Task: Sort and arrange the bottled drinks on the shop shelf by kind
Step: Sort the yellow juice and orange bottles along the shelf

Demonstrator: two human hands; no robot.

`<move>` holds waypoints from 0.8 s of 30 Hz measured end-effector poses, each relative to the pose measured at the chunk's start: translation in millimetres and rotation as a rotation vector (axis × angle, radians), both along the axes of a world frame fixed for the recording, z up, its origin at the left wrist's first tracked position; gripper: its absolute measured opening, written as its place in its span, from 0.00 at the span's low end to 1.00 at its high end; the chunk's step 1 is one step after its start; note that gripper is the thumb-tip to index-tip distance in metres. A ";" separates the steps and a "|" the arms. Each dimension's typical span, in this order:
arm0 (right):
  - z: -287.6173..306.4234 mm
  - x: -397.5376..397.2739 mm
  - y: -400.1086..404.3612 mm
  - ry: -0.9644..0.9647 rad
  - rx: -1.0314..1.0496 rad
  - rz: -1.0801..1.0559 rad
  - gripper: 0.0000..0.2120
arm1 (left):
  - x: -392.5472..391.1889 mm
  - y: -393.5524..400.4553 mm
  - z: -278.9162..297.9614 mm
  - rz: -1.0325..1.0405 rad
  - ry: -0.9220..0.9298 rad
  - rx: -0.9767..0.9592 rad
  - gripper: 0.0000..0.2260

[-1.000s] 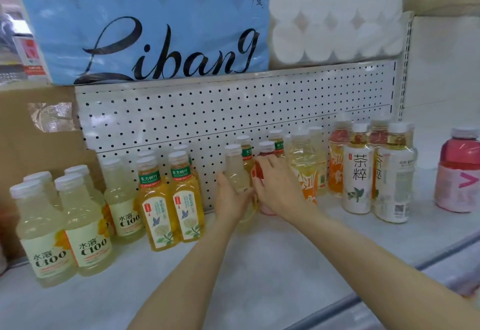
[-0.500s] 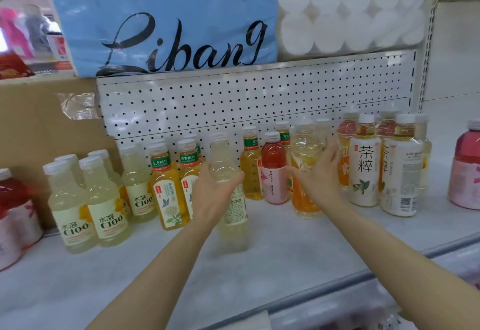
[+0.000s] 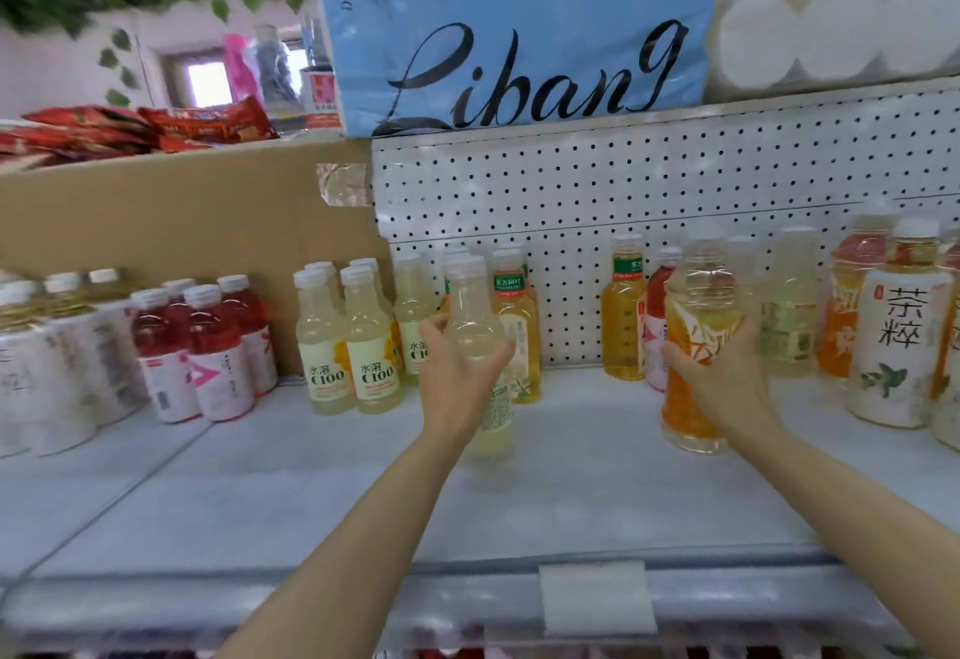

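My left hand [image 3: 457, 372] grips a pale yellow bottle [image 3: 475, 326] with a white cap, held just in front of the yellow tea bottles [image 3: 517, 331]. My right hand [image 3: 727, 378] grips an orange-labelled bottle [image 3: 698, 315] standing near the shelf's middle. Left of my left hand stand pale C100 bottles [image 3: 348, 346] in a group. Red drink bottles [image 3: 208, 346] stand further left. Behind my right hand are a yellow tea bottle [image 3: 623, 315] and a red bottle [image 3: 657, 305]. White-labelled tea bottles [image 3: 901, 336] stand at the right.
The white shelf [image 3: 571, 482] has bare room in front of the bottles. A pegboard back panel [image 3: 649, 180] and a cardboard box [image 3: 182, 211] stand behind. A blue tissue pack [image 3: 519, 24] and paper rolls [image 3: 831, 14] sit on the shelf above. White-labelled bottles [image 3: 41, 367] crowd the far left.
My left hand has carried the pale bottle left toward the C100 group. My right hand has closed round the orange-labelled bottle and drawn it forward. The view has swung left.
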State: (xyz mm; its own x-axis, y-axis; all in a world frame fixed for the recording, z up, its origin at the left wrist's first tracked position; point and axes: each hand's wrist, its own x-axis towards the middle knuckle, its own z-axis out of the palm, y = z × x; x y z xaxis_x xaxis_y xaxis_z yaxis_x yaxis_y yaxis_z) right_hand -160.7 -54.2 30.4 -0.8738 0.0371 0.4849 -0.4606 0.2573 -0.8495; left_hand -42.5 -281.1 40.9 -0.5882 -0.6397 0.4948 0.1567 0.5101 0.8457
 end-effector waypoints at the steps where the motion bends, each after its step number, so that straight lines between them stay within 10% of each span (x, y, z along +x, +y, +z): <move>1: -0.1 6.8 -6.2 -0.006 -0.010 0.021 0.36 | 2.9 -9.3 -1.1 0.020 -0.003 0.012 0.32; 20: 4.1 98.4 -105.9 -0.064 0.004 0.252 0.37 | 5.2 -103.6 58.6 0.137 -0.196 -0.156 0.46; 24: 4.7 105.0 -116.0 -0.059 0.005 0.240 0.36 | 6.2 -112.8 96.3 0.091 -0.286 -0.372 0.26</move>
State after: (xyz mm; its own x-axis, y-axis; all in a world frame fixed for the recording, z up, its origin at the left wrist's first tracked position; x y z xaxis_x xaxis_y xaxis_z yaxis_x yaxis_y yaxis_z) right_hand -55.8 -170.2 35.1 -0.8839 -0.1775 0.4326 -0.4588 0.1508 -0.8756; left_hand -36.3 -393.9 137.2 -0.6837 -0.5053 0.5265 -0.1154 0.7873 0.6056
